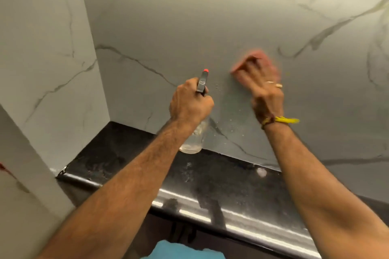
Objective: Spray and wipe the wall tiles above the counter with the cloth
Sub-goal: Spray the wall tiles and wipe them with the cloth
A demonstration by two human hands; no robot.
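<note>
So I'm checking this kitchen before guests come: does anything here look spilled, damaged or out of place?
Nothing looks damaged. Spray droplets bead on the wall tiles between the hands, not yet wiped. A small pale blob sits on the black counter near the wall, and the counter looks smeared; too blurred to identify.

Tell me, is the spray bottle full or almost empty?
Almost empty. The clear spray bottle, gripped by the left hand, looks see-through down its body, with only some liquid near the bottom.

Glossy black counter [221,176] meets a marble-veined corner.
</note>
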